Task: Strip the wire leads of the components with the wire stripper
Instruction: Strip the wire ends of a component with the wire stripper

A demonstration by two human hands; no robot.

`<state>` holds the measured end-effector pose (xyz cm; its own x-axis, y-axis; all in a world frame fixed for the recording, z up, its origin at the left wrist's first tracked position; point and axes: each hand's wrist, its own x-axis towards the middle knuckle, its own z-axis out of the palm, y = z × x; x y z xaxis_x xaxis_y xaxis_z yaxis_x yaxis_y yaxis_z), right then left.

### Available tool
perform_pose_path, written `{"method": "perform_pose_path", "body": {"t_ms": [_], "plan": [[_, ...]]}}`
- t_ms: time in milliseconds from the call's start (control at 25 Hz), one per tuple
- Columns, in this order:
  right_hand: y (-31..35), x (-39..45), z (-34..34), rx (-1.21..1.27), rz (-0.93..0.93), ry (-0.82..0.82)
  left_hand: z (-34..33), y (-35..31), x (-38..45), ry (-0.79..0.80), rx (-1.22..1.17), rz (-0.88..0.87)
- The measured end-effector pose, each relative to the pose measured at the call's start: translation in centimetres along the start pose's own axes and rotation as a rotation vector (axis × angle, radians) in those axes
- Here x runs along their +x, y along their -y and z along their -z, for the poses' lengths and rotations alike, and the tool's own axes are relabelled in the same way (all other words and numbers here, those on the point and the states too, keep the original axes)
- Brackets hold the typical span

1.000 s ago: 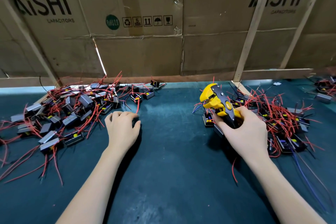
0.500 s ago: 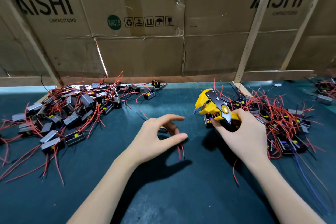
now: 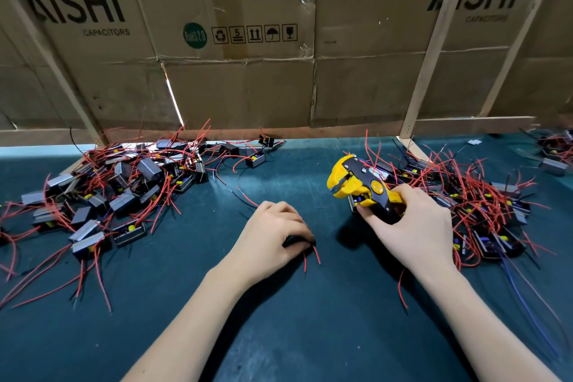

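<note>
**Left hand closes over a component on the mat**

Since half a second ago the left hand [image 3: 273,236] has dropped from a spread, open pose above the mat to a curled one, its fingers now folded down over a small dark component [image 3: 299,240] whose red leads [image 3: 311,256] stick out toward the person from under the fingertips.

The wire stripper [image 3: 361,187] — yellow and black — lies with its long axis slanting from lower right to upper left, its yellow head pointing up and left, away from the person. Its handles are wrapped in the right hand [image 3: 409,226], which grips them with the thumb along the near side. The head is just to the right of and beyond the left hand, apart from it.

Both forearms reach in from the near edge across the dark green mat [image 3: 279,335]. One heap of components with red wires [image 3: 117,189] lies well to the left, another heap [image 3: 483,211] just behind the right hand. A cardboard wall [image 3: 248,87] stands behind.
</note>
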<state>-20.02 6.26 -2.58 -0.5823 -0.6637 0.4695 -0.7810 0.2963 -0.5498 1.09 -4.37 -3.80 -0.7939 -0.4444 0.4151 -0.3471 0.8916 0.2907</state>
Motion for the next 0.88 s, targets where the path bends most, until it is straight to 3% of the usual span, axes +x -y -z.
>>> {"method": "perform_pose_path", "body": {"t_ms": [240, 880], "plan": [[-0.4, 0.1, -0.3, -0.049, 0.016, 0.003, 1.4, 0.8, -0.1, -0.083, -0.117, 0.04], [-1.2, 0.2, -1.2, -0.194, 0.069, -0.004, -0.1, 0.8, 0.2, 0.063, 0.112, -0.025]]}}
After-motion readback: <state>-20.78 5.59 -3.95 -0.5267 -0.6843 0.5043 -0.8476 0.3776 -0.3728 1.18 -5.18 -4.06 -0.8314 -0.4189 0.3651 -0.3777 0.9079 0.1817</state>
